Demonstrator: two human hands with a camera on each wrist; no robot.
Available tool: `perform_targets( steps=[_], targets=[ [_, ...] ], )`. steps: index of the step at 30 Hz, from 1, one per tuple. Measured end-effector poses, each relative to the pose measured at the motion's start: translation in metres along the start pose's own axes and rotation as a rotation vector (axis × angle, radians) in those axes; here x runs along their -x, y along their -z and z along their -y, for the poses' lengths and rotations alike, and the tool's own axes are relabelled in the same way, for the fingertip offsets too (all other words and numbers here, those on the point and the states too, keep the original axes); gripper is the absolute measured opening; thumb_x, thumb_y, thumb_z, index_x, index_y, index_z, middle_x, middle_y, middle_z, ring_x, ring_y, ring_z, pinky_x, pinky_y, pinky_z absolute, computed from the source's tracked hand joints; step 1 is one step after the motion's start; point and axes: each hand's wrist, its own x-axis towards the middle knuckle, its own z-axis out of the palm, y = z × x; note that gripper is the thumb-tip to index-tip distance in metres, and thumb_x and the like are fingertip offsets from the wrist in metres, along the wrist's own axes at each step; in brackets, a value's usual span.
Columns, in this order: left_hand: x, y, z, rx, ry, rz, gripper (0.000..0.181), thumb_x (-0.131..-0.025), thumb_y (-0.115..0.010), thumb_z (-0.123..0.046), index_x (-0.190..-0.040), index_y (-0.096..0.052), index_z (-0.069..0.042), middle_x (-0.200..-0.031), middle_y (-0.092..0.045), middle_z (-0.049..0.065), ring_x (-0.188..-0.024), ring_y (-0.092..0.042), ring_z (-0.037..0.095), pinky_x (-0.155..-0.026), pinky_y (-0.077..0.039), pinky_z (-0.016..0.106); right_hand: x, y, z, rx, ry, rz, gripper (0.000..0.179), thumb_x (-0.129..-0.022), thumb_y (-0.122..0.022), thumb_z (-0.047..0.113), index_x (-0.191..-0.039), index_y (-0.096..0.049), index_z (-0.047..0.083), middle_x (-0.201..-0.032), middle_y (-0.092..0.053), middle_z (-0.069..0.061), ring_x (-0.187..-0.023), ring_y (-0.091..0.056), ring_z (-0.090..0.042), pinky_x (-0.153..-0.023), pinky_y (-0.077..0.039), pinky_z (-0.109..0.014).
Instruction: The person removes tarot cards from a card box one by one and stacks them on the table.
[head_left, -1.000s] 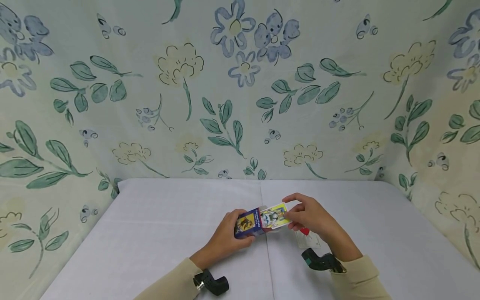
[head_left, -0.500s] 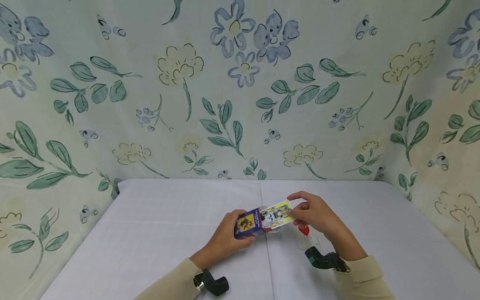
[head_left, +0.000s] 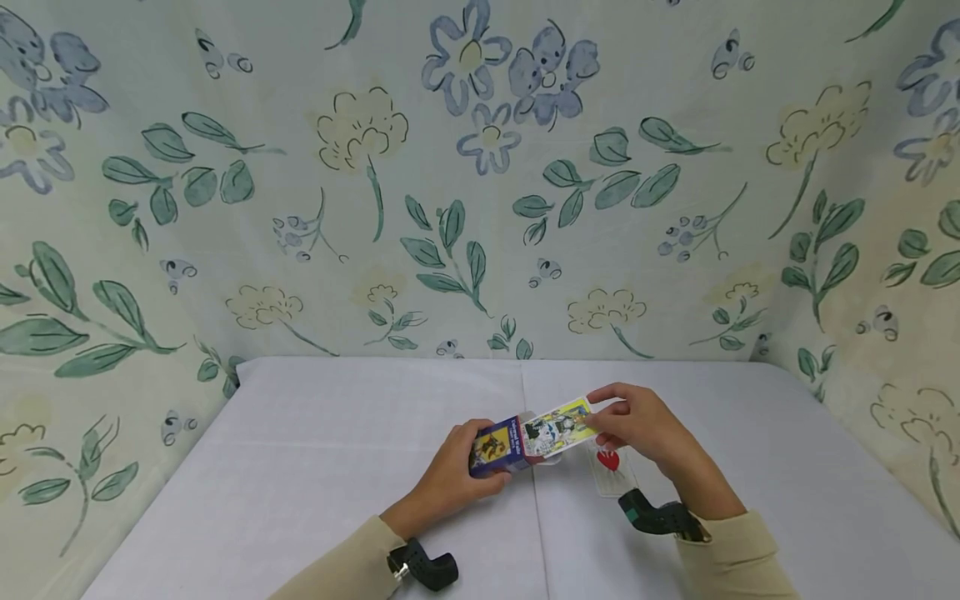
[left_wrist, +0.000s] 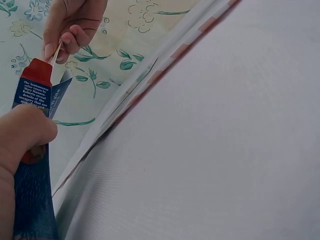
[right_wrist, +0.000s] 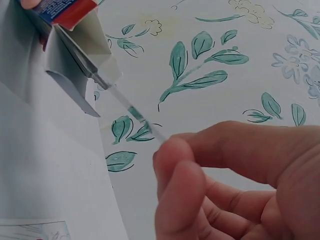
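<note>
My left hand grips a dark blue card box with a picture on its face, thumb along the near side and fingers over the far side. From the box's open right end sticks a colourful yellow-edged card. My right hand pinches the card's outer end between thumb and fingers. In the right wrist view the card shows edge-on as a thin strip running from the box's opening to the fingertips. The left wrist view shows the box's red end flap and printed side.
A pale card with a red heart lies on the white-clothed table under my right hand. Flowered cloth stands behind the table and at its sides. Each wrist carries a black camera mount.
My right hand has moved right and drawn the card farther out of the box. The heart card shows more fully. My left hand and the box have stayed put.
</note>
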Motion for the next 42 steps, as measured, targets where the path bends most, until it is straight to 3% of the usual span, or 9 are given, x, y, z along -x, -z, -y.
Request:
perform_targets(
  steps=[15,42],
  targets=[
    [0.000,0.001,-0.001,-0.004,0.007,0.004,0.071,-0.078,-0.076,-0.041,-0.136,-0.042,-0.019,-0.116,-0.050,-0.004,-0.101,-0.047,0.012,-0.083,-0.044,0.029,0.000,0.011,-0.004,0.039,0.003,-0.005,0.026,-0.087,-0.069,0.017,-0.102,-0.064,-0.003,-0.084,-0.068,-0.009,-0.072,-0.062,-0.028,-0.067,-0.054,-0.033],
    [0.000,0.000,0.000,-0.016,0.024,0.006,0.073,-0.078,-0.075,-0.044,-0.137,-0.042,-0.019,-0.117,-0.050,-0.003,-0.101,-0.047,0.012,-0.083,-0.044,0.029,0.004,0.031,-0.004,0.064,-0.014,-0.032,0.031,-0.089,-0.067,0.025,-0.107,-0.065,0.000,-0.092,-0.068,-0.009,-0.072,-0.061,-0.023,-0.070,-0.054,-0.035]
  ],
)
